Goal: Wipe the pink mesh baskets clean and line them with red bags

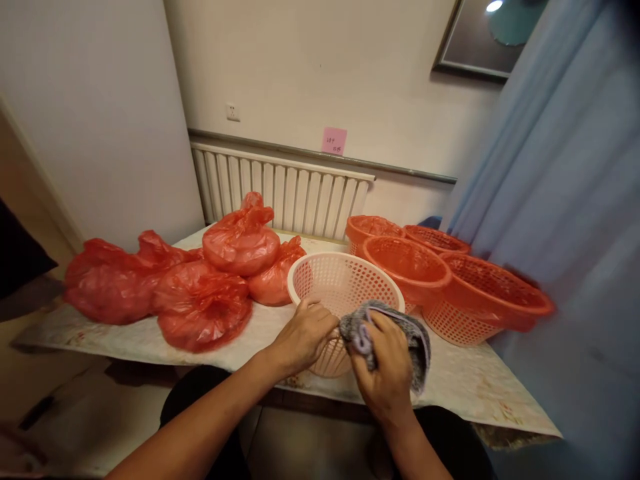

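A pale pink plastic basket (345, 283) is tipped toward me at the table's near edge. My left hand (306, 333) grips its near rim, fingers curled over it. My right hand (384, 373) is closed on a grey cloth (420, 340) and presses it against the basket's near right rim and outer wall. The cloth is bunched between my fingers and hangs down to the right.
Several orange baskets (480, 293) stand stacked and overlapping on the right of the table (460, 380). Several tied red plastic bags (200, 300) are piled at the left. A white radiator (285, 193) lines the wall behind. A blue curtain (565, 200) hangs at the right.
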A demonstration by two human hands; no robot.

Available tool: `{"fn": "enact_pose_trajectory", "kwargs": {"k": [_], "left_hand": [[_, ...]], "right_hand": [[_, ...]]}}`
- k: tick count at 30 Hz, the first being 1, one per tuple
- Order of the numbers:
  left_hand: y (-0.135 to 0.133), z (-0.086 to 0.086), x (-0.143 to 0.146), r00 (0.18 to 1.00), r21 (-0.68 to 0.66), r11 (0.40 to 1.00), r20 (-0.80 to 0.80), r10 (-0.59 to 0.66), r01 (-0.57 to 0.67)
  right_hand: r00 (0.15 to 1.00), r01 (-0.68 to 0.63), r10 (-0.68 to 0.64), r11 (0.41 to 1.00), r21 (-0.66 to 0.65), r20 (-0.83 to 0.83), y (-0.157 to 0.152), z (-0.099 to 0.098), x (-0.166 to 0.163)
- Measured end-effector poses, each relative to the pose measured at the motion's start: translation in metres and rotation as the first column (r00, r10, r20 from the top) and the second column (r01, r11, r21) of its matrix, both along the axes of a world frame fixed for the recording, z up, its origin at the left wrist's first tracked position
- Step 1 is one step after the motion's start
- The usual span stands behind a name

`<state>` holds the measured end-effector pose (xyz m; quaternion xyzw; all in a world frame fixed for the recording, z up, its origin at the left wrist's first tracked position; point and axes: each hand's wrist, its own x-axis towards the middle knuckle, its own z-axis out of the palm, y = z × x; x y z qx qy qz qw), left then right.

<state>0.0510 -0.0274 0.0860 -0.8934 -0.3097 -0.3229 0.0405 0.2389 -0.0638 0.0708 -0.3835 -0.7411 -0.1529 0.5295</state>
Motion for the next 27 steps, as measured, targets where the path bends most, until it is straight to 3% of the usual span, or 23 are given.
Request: {"fn": "enact_pose_trajectory", "kwargs": {"k": [3,7,14,21,27], "left_hand": [[-0.003,-0.005,-0.006,0.999,0.001,0.999,-0.007,0.035,-0.035],[-0.004,-0.014,-0.008,0.997,0.059,0.995,0.000,0.081,-0.080],[0.002,-0.022,-0.006,0.997,0.088,0.993,0.021,0.076,-0.078],[0.010,-0.020,-0.012,0.999,0.081,0.996,0.010,0.034,-0.035],[0.022,-0.011,-0.033,0.999,0.005,0.999,-0.018,-0.051,0.051]], "right_hand": [[0.967,0.009,0.012,0.997,-0.082,0.255,0.003,0.005,-0.010],[0.939,0.007,0.026,0.995,-0.095,0.344,0.008,0.006,-0.008],[0.936,-0.115,0.059,0.983,0.141,0.348,0.037,-0.014,0.019],[0.930,-0.214,0.149,0.963,0.164,0.336,0.062,-0.018,0.043],[0.938,-0.231,0.192,0.967,0.107,0.290,0.076,-0.013,0.063]]}}
